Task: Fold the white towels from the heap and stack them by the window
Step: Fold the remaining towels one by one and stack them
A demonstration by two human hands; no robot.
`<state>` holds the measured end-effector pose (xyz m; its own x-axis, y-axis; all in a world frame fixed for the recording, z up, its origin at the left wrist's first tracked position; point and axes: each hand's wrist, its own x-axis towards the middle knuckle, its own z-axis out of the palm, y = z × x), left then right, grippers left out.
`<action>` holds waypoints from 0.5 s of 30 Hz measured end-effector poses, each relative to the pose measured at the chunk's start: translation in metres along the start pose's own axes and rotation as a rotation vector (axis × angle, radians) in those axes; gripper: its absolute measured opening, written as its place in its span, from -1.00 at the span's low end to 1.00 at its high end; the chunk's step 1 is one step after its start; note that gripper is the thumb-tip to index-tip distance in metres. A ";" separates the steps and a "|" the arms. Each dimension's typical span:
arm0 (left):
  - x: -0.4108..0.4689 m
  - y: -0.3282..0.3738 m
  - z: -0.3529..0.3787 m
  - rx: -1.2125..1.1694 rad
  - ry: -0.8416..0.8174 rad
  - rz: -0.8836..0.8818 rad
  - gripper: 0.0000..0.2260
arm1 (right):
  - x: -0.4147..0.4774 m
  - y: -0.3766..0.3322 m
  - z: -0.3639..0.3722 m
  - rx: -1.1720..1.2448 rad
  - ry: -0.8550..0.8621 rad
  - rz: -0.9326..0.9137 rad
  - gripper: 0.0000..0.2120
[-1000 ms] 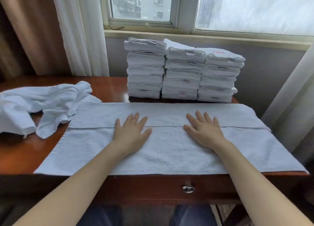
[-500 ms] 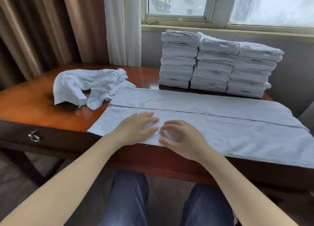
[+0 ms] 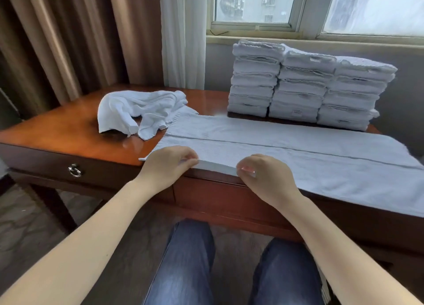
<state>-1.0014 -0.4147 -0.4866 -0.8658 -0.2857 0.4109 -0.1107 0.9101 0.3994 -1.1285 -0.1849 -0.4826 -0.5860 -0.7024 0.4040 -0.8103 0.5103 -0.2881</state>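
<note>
The wooden desk (image 3: 57,132) carries everything. Across its front half, running off toward its right end, lies one white towel (image 3: 298,157) spread as a long band, with a lengthwise seam or fold line along its middle. At the desk's back edge, under the window (image 3: 252,4), stand three stacks of folded towels (image 3: 302,84), touching side by side. On the desk's back-left part sits the heap (image 3: 137,112), now a small crumpled bundle whose edge touches the spread towel's far left corner.

At the desk's front edge both hands work the band's near hem. The left hand (image 3: 167,164) pinches it close to the left corner, fingers curled over the cloth; the right hand (image 3: 263,176) pinches it just beside, thumb and fingers closed on the hem, which rises slightly off the wood between them.

The step in hand looks like the lengthwise fold. Next, the hem probably has to be carried away toward the desk's back and laid even on the far edge, without dragging the band askew.
</note>
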 end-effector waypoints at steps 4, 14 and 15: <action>0.018 0.015 0.006 0.114 0.206 0.054 -0.89 | 0.010 0.006 -0.004 -0.050 0.084 0.056 -0.82; 0.108 0.011 0.006 0.245 0.409 0.242 -0.82 | 0.091 0.048 -0.035 -0.084 0.216 -0.070 -0.83; 0.120 0.007 0.007 0.247 0.400 0.248 -0.77 | 0.104 0.054 -0.035 -0.118 0.210 -0.092 -0.81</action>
<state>-1.1092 -0.4408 -0.4407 -0.6319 -0.1010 0.7685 -0.0798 0.9947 0.0650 -1.2332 -0.2123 -0.4257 -0.4858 -0.6365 0.5990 -0.8472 0.5116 -0.1435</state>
